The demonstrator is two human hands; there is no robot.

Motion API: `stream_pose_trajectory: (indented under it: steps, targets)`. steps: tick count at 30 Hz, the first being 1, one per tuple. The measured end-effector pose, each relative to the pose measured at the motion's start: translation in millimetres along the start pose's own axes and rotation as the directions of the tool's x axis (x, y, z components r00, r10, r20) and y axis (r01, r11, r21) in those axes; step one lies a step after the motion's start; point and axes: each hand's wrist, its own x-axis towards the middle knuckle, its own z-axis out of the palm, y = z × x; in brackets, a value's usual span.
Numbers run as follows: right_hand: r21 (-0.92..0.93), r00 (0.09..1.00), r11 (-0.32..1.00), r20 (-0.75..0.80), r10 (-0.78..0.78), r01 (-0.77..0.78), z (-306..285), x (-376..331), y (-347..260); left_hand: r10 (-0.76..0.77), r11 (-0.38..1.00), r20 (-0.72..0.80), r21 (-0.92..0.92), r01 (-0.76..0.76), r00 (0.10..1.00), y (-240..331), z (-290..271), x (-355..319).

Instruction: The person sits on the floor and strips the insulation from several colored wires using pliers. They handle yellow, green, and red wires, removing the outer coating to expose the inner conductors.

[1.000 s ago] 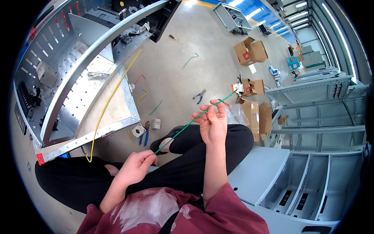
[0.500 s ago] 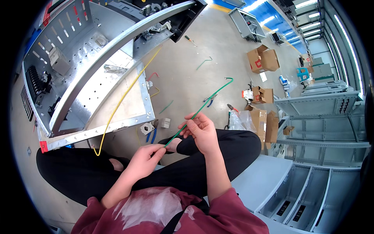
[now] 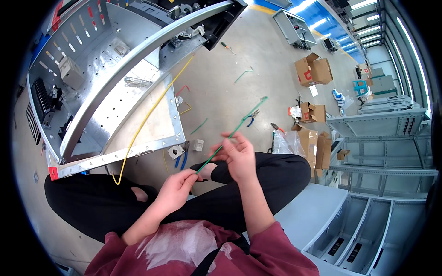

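A long green wire (image 3: 209, 159) slants between my hands above my lap, its far part rising away to the upper right. My left hand (image 3: 174, 191) pinches its near end between thumb and fingertips. Further along the wire, the thumb and fingers of my right hand (image 3: 239, 158) close around it. The wire's far end is smeared by motion, so its bend is hard to make out. A yellow wire (image 3: 146, 117) arcs over the metal cabinet frame (image 3: 124, 155) to my left, its hooked lower end near my left knee.
On the floor lie pliers (image 3: 252, 120), blue-handled pliers (image 3: 182, 158), red-handled cutters (image 3: 277, 127), a screwdriver (image 3: 225, 45) and short wire pieces. Cardboard boxes (image 3: 321, 73) and a clear plastic bag (image 3: 287, 143) stand to the right. Grey cabinets (image 3: 317, 207) line my right side.
The green wire has turned in my hands: its far end, hooked to the right before, now looks nearly straight and blurred. My right fingers have shifted slightly; both hands stay in about the same place.
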Motion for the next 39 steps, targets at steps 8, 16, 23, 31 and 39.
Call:
stream_pose_trajectory:
  steps: [8, 16, 23, 31, 39]
  targets:
    - [0.059, 0.995, 0.995, -0.067, -0.079, 0.083, -19.8, 2.3, -26.5, -0.048, 0.994, 0.105, 0.104, 0.037, 0.993, 10.2, -3.8, -0.9]
    - [-0.295, 0.948, 0.939, 0.204, 0.245, -0.179, 10.3, -5.4, 13.8, -0.021, 0.904, 0.165, -0.417, 0.089, 0.986, -21.7, -2.0, 18.6]
    - [-0.267, 0.981, 0.959, 0.146, 0.131, -0.089, 24.2, -9.6, 26.5, -0.035, 0.914, 0.051, -0.403, 0.053, 0.998, -15.3, 0.3, 26.0]
    - [-0.279, 0.973, 0.939, -0.051, -0.226, 0.203, 15.7, -9.3, 12.1, -0.053, 0.991, 0.027, -0.122, 0.056, 0.998, -2.2, -1.0, 27.9]
    - [-0.13, 0.866, 0.899, -0.24, -0.438, 0.419, -30.8, -0.2, -35.9, -0.094, 0.995, 0.1, 0.048, 0.089, 0.991, 5.0, -9.1, 14.5]
